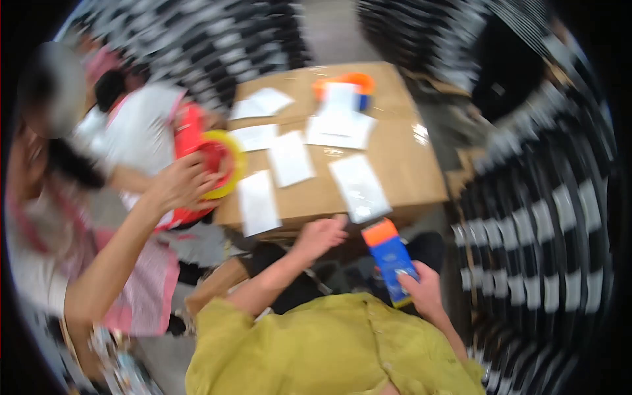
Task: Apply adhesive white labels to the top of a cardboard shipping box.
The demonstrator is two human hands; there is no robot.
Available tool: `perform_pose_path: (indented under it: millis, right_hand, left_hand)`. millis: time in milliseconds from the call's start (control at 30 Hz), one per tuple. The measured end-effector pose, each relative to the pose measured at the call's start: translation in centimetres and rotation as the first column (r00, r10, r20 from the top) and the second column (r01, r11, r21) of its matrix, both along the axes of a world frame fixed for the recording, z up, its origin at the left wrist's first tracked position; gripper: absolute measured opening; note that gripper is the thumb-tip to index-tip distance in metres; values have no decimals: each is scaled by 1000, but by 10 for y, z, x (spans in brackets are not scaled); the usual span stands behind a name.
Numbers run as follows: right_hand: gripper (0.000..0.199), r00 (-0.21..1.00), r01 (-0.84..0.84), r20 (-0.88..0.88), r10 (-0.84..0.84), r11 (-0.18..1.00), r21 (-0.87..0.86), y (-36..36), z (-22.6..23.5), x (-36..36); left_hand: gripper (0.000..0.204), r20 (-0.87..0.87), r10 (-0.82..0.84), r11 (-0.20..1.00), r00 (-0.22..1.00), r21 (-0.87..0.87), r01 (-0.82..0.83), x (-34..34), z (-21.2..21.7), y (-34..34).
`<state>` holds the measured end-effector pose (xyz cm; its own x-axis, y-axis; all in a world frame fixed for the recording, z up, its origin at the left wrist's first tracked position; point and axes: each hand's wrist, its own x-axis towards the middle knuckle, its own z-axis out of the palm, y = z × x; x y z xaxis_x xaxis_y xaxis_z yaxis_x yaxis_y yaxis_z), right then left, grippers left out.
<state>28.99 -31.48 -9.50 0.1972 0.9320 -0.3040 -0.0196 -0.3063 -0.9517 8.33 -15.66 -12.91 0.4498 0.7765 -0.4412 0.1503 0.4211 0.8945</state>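
Observation:
My right hand [424, 288] grips the lower end of a slim blue box [393, 263] with an orange top end, held tilted in front of my body. My left hand [321, 237] is just off the near edge of a large cardboard carton [411, 158], fingers partly bent and apart, with nothing seen in it. Several white paper pieces [291, 158] lie on the carton. One glossy white piece [359, 188] rests close to the blue box's orange end. Motion blur hides finer detail.
At left, a co-worker's hand [184, 181] is at a red tape dispenser [191, 131] with a yellow-edged roll [230, 164]. An orange object [362, 81] sits at the carton's far side. Black-and-white stacks [540, 250] line the right; another person [507, 66] is behind.

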Motion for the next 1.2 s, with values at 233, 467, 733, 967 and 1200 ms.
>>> perform_pose_path:
  millis: [233, 467, 733, 967, 1200]
  right_hand:
    - [21, 991, -32, -127, 36, 999, 29, -12, 4, -9]
    - [22, 992, 4, -125, 6, 996, 85, -21, 17, 1]
    - [17, 989, -8, -143, 31, 987, 163, 7, 6, -7]
    - [20, 960, 31, -279, 19, 984, 174, 26, -10, -6]
    - [27, 931, 41, -365, 11, 990, 134, 34, -18, -3]
  left_hand:
    - [46, 145, -96, 974, 985, -188, 123, 31, 9, -2]
    - [34, -123, 533, 449, 837, 880, -156, -78, 134, -55]
    - [39, 36, 870, 130, 491, 945, -301, -148, 129, -73]
    - [37, -239, 837, 251, 492, 967, 42, -143, 119, -87]
    - [65, -517, 758, 503, 398, 852, 147, -121, 104, -49]
